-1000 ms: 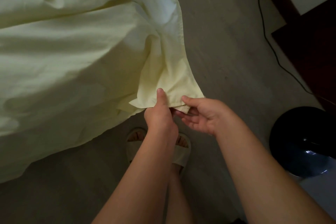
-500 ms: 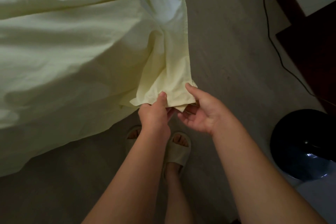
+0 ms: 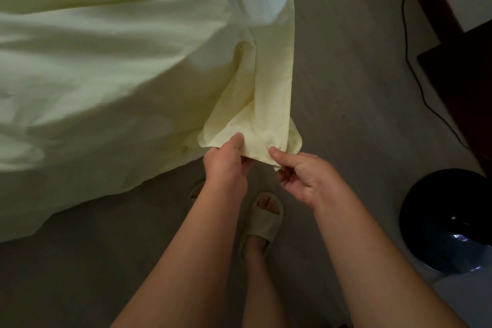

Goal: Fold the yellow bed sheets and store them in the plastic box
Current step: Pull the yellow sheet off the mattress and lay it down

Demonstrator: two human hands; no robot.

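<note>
Both hands pinch one corner of the yellow sheet (image 3: 119, 66): left hand (image 3: 226, 165) and right hand (image 3: 306, 176) side by side. The sheet's bulk trails up and leftward from this grip, above the floor (image 3: 346, 88).

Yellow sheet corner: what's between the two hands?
In the head view, a short stretch of the yellow sheet's hem runs between the left hand and right hand, each pinching it. Below that gap, a sandal on the floor.
</note>
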